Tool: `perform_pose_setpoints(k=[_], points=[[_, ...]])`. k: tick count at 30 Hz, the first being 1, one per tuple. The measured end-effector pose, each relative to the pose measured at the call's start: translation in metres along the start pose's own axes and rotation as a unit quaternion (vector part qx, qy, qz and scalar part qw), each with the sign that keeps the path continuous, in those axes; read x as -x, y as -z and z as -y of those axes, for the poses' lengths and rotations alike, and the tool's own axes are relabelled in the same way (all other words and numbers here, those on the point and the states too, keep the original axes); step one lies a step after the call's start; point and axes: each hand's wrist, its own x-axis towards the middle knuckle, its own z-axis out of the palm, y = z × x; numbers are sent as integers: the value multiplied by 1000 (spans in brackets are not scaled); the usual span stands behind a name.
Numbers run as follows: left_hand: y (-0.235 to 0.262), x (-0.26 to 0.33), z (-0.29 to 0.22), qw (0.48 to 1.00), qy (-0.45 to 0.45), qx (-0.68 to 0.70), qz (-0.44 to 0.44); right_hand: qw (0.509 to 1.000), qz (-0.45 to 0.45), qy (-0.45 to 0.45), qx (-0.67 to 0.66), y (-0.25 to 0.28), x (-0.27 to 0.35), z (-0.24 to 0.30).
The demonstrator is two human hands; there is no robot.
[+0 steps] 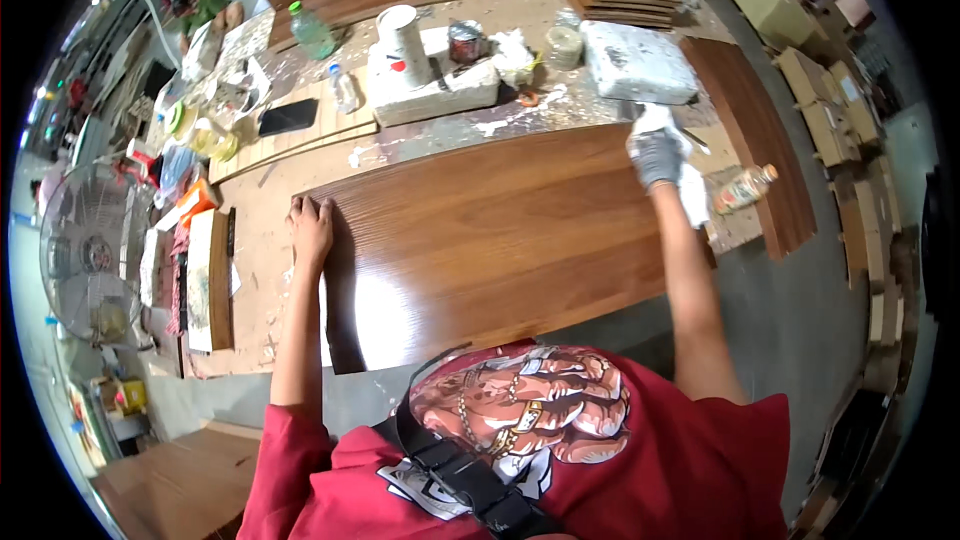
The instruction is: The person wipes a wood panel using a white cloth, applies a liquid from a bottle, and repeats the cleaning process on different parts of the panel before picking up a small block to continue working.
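Brown board (500,230) lies lengthwise left-to-right mid-frame; left hand (312,225), fingers loosely spread, rests on its left end, gloved right hand (657,157) grips white cloth (692,196) at its right end.

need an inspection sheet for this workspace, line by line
Surface: worktable, marked with white splotches.
Job's things: brown wood-grain board lying on the table, glare near its lower left; white cloth at its right end.
Clutter: black phone, green-capped bottle, white cup and whitish block beyond the board; small bottle lying to its right.
Hands: left hand, bare, at the board's left edge; right hand, gloved in grey, holds the white cloth.
Cables: pale cord or hose at upper left; cannot tell which.
Surroundings: fan at left, cardboard boxes at right.
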Motion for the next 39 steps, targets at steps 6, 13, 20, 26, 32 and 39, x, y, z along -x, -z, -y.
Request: perform_pose_setpoints(k=[6,13,20,26,32,39], points=[[26,9,-12,996,63,51,-36,902,134,-189,-364,-101,-18,-66],[10,-3,17,850,42,522,-51,929,90,-166,-317,-90,-30,-104],[164,9,-37,840,126,527,13,798,-56,-243,-549,56,-88,-155],[233,20,-64,771,-1,605,-199,714,-273,-271,-585,137,-93,-155],[198,47,-53,734,-104,605,-290,579,-380,-291,-660,144,-74,-144],[180,75,-4,675,-115,683,-255,645,-369,-352,-569,171,-48,-127]])
